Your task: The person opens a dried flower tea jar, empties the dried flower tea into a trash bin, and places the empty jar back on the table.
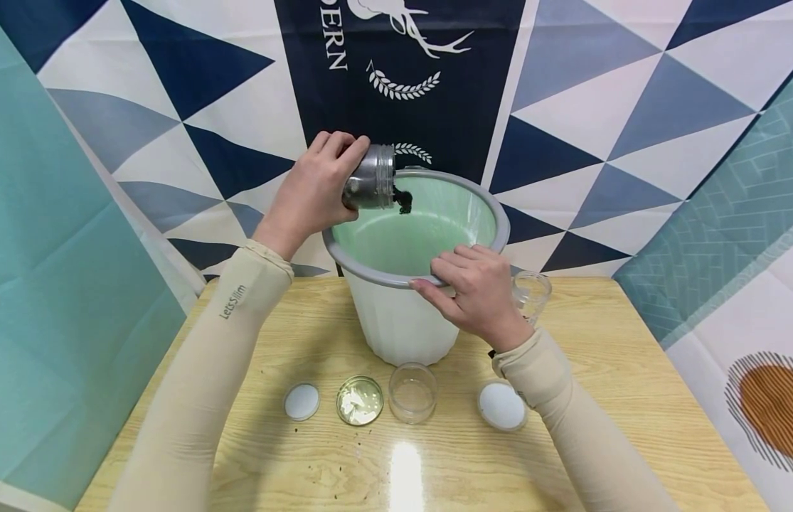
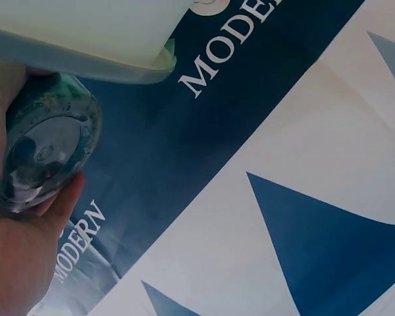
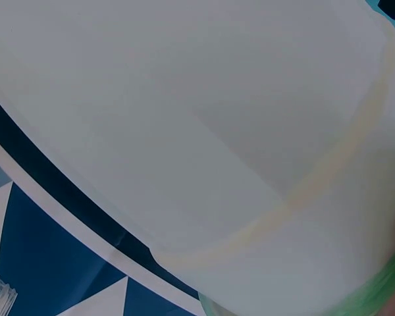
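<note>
A white trash bin (image 1: 402, 320) with a grey rim and a pale green inside stands on the table. My left hand (image 1: 316, 181) grips a clear jar (image 1: 370, 178) tipped on its side over the bin's left rim. At the jar's mouth hangs a dark, crumbly clump (image 1: 404, 200), above the inside of the bin. From the left wrist, the round base of the jar (image 2: 47, 155) shows, fingers wrapped about it. My right hand (image 1: 476, 291) holds the near right rim, thumb outside. The bin's pale wall (image 3: 184, 131) fills most of the right wrist view.
In front of the bin lie a small white disc (image 1: 302, 402), a gold-coloured lid (image 1: 360, 400), a clear round dish (image 1: 413, 393) and a larger white disc (image 1: 502, 406). Another clear jar (image 1: 532, 293) stands partly behind my right wrist. Dark crumbs dot the table (image 1: 332, 469).
</note>
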`<state>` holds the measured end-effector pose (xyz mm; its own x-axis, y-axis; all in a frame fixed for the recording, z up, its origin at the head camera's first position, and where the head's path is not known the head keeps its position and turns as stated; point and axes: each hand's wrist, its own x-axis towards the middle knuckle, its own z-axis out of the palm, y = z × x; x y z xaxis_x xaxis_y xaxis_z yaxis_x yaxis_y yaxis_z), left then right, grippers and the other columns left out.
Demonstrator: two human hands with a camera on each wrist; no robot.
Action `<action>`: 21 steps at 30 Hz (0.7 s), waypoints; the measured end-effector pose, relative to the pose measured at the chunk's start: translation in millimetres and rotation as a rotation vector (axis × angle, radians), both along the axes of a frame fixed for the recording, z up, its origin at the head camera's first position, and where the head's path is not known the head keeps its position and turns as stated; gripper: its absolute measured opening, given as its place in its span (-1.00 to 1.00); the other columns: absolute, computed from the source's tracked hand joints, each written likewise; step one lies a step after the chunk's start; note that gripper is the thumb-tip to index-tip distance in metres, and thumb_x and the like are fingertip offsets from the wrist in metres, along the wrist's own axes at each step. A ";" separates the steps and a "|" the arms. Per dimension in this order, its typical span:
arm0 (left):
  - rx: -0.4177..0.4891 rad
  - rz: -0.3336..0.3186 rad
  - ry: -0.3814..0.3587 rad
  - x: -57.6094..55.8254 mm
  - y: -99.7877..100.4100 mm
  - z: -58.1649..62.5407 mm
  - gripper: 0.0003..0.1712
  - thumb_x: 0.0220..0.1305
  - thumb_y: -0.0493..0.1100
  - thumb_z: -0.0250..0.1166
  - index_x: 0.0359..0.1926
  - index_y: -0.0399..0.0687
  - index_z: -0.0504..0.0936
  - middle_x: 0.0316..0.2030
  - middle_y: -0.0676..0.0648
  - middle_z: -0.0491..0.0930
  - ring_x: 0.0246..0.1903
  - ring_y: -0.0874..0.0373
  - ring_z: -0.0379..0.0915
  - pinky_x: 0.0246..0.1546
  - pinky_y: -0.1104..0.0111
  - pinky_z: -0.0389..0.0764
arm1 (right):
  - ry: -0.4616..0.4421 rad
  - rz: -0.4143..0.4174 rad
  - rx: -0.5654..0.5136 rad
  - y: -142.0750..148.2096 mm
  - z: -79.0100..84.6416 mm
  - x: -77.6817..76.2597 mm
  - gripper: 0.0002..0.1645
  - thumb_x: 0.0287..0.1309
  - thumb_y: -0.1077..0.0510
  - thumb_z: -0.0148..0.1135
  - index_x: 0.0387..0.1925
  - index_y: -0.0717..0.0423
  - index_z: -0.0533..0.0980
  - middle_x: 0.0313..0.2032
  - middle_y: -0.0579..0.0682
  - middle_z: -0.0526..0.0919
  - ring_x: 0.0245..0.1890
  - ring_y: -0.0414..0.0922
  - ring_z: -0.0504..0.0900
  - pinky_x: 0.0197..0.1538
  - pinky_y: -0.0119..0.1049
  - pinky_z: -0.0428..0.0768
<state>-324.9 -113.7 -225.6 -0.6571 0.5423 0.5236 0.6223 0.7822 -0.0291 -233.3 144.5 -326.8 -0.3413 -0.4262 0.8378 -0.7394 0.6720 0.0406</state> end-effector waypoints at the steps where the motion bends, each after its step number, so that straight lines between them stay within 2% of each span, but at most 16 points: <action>1: -0.003 -0.001 0.003 0.2 0.1 -0.3 0.08 -0.07 -0.19 0.65 0.49 -0.12 0.33 0.32 -0.26 0.43 0.30 -0.17 0.32 0.38 0.05 0.49 | 0.001 0.001 0.000 -0.1 0.1 0.1 -0.31 0.52 -0.35 -0.06 -0.66 -0.03 0.28 -0.71 -0.16 0.29 -0.67 -0.13 0.26 -0.53 -0.26 0.19; 15: -0.021 -0.028 0.049 0.9 0.9 -3.1 0.07 -0.09 -0.24 0.67 0.47 -0.10 0.35 0.33 -0.27 0.42 0.33 -0.17 0.30 0.39 0.05 0.49 | 0.019 0.006 -0.007 -1.4 0.4 -1.1 -0.32 0.53 -0.32 -0.05 -0.66 -0.03 0.26 -0.71 -0.16 0.28 -0.67 -0.13 0.25 -0.54 -0.27 0.18; 21: -0.048 -0.030 0.098 1.6 2.0 -2.6 0.01 -0.06 -0.32 0.63 0.44 -0.08 0.38 0.33 -0.26 0.43 0.35 -0.17 0.30 0.40 0.05 0.48 | 0.035 0.006 -0.006 -1.2 0.1 -1.1 -0.32 0.53 -0.31 -0.04 -0.66 -0.03 0.26 -0.71 -0.17 0.26 -0.67 -0.14 0.23 -0.54 -0.28 0.17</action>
